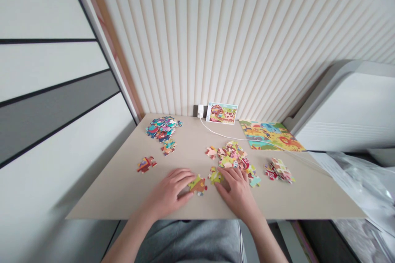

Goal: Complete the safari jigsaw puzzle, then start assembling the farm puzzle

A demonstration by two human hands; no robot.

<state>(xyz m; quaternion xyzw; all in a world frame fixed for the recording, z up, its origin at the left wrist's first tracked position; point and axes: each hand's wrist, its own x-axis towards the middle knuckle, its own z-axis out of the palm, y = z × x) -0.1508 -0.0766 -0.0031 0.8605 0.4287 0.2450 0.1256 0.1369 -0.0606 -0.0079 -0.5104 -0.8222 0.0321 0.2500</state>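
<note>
Jigsaw pieces, assorted, on the beige table (123, 197): loose, stacked and heaped.

Item, green-and-brown piece (198, 185): flat near your edge of the table, between your hands. Whether it is one piece or several joined is too small to tell.

Item, your left hand (169, 191): fingers extended close together, thumb set apart, tips at the left side of that piece. Whether they grip it or merely touch, you cannot tell.

Item, your right hand (237, 191): index finger and thumb spread, tips at the lime-green pieces (215, 175); the other fingers lie by the near side of the farm-coloured heap (231, 154).

Item, surroundings: small stack (280, 168) to the right; blue-purple heap (162, 126) far left; red piece (147, 164) apart, nearer you; farm picture card (222, 113) upright against the ribbed panel (173, 49); animal picture (271, 135) flat at far right.

Step, as judged: handling pieces at close range, both hands low. Demand of a next move: light fingertip pressure, piece kept flat, knobs and sockets turned into line, neighbouring pieces undisturbed.
</note>
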